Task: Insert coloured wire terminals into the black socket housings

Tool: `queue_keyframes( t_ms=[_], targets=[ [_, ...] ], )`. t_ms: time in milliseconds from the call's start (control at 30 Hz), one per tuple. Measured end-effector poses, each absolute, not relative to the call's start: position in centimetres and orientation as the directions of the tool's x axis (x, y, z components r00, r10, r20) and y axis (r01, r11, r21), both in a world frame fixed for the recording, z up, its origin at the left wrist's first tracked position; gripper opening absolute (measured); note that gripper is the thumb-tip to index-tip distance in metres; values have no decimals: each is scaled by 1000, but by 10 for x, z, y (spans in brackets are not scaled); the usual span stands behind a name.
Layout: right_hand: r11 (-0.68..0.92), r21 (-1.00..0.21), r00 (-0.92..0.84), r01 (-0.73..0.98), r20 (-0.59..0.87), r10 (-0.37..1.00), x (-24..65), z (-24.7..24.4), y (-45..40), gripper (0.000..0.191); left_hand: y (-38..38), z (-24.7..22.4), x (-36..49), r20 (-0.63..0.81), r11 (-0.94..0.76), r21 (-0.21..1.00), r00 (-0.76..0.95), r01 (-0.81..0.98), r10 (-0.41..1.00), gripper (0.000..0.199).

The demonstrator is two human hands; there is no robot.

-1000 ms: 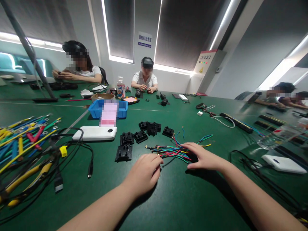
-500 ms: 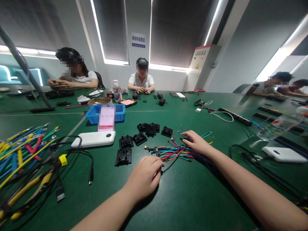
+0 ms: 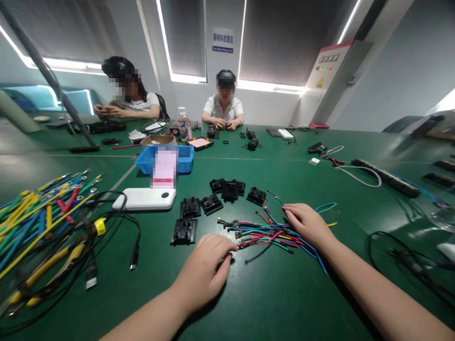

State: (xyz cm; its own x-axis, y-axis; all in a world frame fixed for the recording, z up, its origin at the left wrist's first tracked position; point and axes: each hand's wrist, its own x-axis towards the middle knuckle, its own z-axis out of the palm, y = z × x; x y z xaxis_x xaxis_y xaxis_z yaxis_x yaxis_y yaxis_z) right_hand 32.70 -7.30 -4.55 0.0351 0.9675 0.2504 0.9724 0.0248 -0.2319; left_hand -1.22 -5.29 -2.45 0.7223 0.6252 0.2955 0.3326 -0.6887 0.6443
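Note:
My right hand [image 3: 308,226] reaches over a loose bundle of thin coloured wires [image 3: 273,233]. Its thumb and fingertips are pinched together at a thin blue wire [image 3: 276,198] standing up at the far side of the bundle. Near the bundle's left end is my left hand [image 3: 208,260], palm down with curled fingers. A gap shows between its thumb and index finger, and the index fingertip is at the end of a red wire. Several black plastic blocks with raised posts, among them a front one [image 3: 184,231], lie beyond and left of my left hand.
A white power bank [image 3: 144,199], a blue bin [image 3: 186,161] and thick cables [image 3: 46,213] with ring terminals lie left. Black cords [image 3: 401,255] lie right. Two co-workers sit across the green table [image 3: 263,293], with a bottle [image 3: 184,124] between them.
The view has swung left, shifting things rightward in the picture. My right hand's fingers have come together at the blue wire. My left hand has stayed by the bundle's left end.

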Motion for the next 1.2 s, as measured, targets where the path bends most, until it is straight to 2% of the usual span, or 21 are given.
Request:
queue_keyframes(
  t_ms=[267, 500, 833, 1033, 1200],
  targets=[
    [33, -280, 33, 960, 227, 973, 336, -48, -81, 46, -56, -23, -10, 267, -687, 618, 720, 382, 640, 21],
    [48, -211, -8, 976, 184, 983, 335, -38, -80, 43, -53, -26, -4, 305, -680, 595, 662, 429, 685, 19],
    [81, -123, -60, 989, 168, 984, 340, -33, -78, 39, -56, -22, 0, 327, -747, 485, 698, 455, 637, 19],
    [160, -113, -132, 981, 226, 965, 340, -25, -80, 34, -55, -23, 3, 309, -777, 474, 748, 415, 588, 20],
    [152, -131, -96, 980, 360, 928, 341, -18, -88, 38, -59, -22, -1, 297, -747, 539, 742, 389, 601, 21]
  ],
)
